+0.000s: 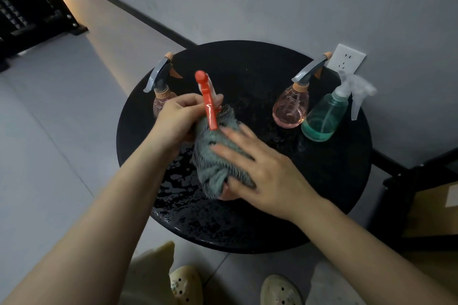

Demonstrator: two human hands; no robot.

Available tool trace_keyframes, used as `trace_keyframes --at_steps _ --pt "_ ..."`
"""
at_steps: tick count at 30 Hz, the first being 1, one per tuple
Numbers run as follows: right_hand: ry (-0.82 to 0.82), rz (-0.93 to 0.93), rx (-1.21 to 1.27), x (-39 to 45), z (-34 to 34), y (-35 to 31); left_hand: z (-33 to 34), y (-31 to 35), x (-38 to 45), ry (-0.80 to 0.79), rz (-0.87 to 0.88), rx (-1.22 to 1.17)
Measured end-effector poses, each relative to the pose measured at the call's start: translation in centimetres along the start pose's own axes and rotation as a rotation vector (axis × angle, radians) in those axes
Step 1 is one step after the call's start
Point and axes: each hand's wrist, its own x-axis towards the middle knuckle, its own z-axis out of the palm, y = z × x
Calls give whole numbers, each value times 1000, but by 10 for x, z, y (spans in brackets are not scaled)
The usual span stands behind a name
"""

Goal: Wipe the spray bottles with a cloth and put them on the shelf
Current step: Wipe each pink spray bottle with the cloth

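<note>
Over a round black table [322, 181], my left hand [178, 119] grips the neck of a spray bottle with an orange-red trigger head [207, 101]. Its body is wrapped in a grey-green cloth [210, 156]. My right hand [262, 171] presses the cloth around the bottle; a bit of pink body shows under the cloth. A pink bottle with a grey trigger [158, 82] stands behind my left hand. Another pink bottle [291, 106] and a teal bottle with a clear trigger [327, 116] stand at the right.
The tabletop is wet near its front. A black shelf unit [29, 7] stands on the floor at the far left. A wall socket [345, 58] sits behind the table. A dark stand with a cardboard box [433, 208] is at the right. My shoes [186, 285] are below.
</note>
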Motion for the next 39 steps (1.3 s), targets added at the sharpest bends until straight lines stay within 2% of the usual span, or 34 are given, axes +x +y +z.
trace_keyframes --at_steps 2,4,11,14,17,23,26,30,33,36,39 --pt "8 82 72 7 -2 0 4 -2 -1 -13 -23 -14" --pt "7 53 6 7 -1 2 5 -3 -2 -6 -51 -31" --pt "-114 -311 -159 -28 -1 19 -4 -2 -2 -10 -65 22" --pt "-124 -372 -224 -34 -1 24 -6 0 -2 -26 -64 31" --pt "-72 -330 -191 -27 1 22 -4 1 -5 -41 -58 52" --pt "105 -12 63 -2 3 10 1 -2 -4 24 -37 157" --pt "82 -72 13 -5 5 12 -1 0 -4 42 -6 180" --pt "-58 -310 -111 -25 6 19 -8 4 -4 35 -29 123" --pt "-90 -413 -195 -34 6 23 -11 6 -2 31 -38 76" --pt "-74 -406 -176 -27 5 24 -9 4 -1 12 -54 74" --pt "-24 -267 -83 -11 3 20 -5 -2 1 -1 -62 50"
